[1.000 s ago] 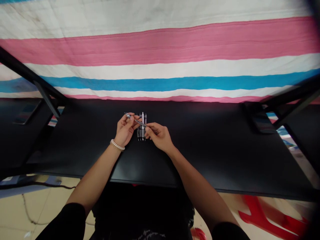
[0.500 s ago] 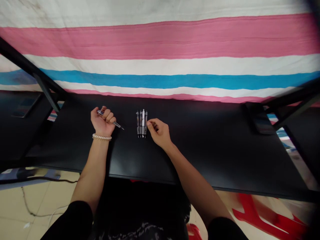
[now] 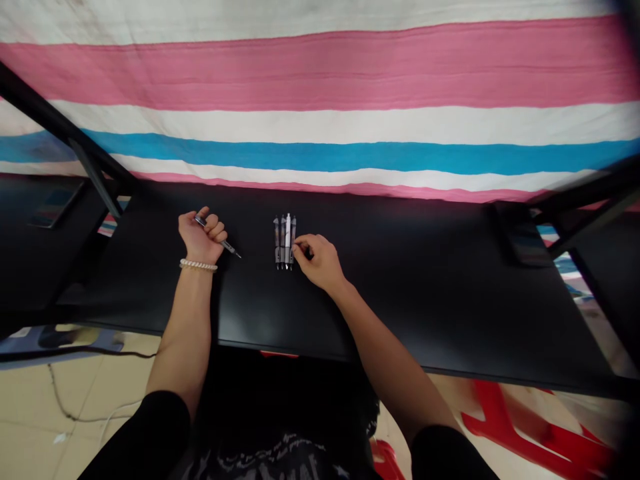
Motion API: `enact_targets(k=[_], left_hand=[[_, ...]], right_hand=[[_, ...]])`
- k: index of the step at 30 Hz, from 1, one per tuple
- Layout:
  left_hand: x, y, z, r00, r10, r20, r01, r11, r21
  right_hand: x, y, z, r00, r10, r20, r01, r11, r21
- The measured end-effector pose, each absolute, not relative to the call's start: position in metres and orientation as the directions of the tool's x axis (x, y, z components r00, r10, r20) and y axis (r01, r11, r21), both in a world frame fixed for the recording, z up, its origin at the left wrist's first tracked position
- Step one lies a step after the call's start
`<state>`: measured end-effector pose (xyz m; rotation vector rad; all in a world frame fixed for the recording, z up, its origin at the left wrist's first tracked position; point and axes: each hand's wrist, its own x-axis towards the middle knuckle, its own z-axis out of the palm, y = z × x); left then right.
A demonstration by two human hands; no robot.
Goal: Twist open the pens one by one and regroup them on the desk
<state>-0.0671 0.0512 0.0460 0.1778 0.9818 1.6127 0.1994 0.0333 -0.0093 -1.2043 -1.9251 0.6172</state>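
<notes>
In the head view my left hand is closed around a pen, its palm turned up and the tip pointing down to the right. A row of several pens lies side by side on the black table, all pointing toward me. One of them, a white pen, stands out among the dark, clear-barrelled ones. My right hand rests at the row's right side, with thumb and forefinger pinched against the lower part of the rightmost pen.
A dark phone-like slab lies at the table's right end, beside a black metal frame. Another flat dark device is on the neighbouring table at left. Striped cloth hangs behind. A red stool stands below right.
The view has tilted slightly. My right fingertips have come in against the rightmost pen. My left hand keeps its pen in nearly the same pose.
</notes>
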Motion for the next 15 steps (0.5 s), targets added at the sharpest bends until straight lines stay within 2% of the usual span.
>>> enact_targets(k=[3, 6, 8, 11, 13, 15], left_hand=[[-0.070, 0.053, 0.045, -0.309, 0.871, -0.382, -0.717, 0.051, 0.695], [-0.068, 0.060, 0.033, -0.461, 0.840, -0.285, -0.552, -0.020, 0.834], [-0.066, 0.062, 0.022, -0.588, 0.798, -0.131, -0.325, -0.084, 0.942], [-0.064, 0.062, 0.008, -0.592, 0.798, 0.110, 0.072, -0.083, 0.994], [-0.065, 0.059, 0.003, -0.527, 0.819, 0.224, 0.344, -0.036, 0.938], [-0.066, 0.056, 0.001, -0.460, 0.839, 0.291, 0.564, 0.023, 0.826]], right_hand=[[0.200, 0.034, -0.008, -0.303, 0.887, 0.349, 0.543, 0.462, -0.701], [0.201, 0.034, -0.007, -0.359, 0.864, 0.353, 0.568, 0.503, -0.652], [0.202, 0.033, -0.007, -0.379, 0.858, 0.347, 0.581, 0.512, -0.633], [0.203, 0.032, -0.006, -0.364, 0.871, 0.330, 0.604, 0.491, -0.628], [0.204, 0.031, -0.005, -0.338, 0.886, 0.317, 0.633, 0.463, -0.620], [0.205, 0.031, -0.003, -0.321, 0.897, 0.304, 0.666, 0.441, -0.601]])
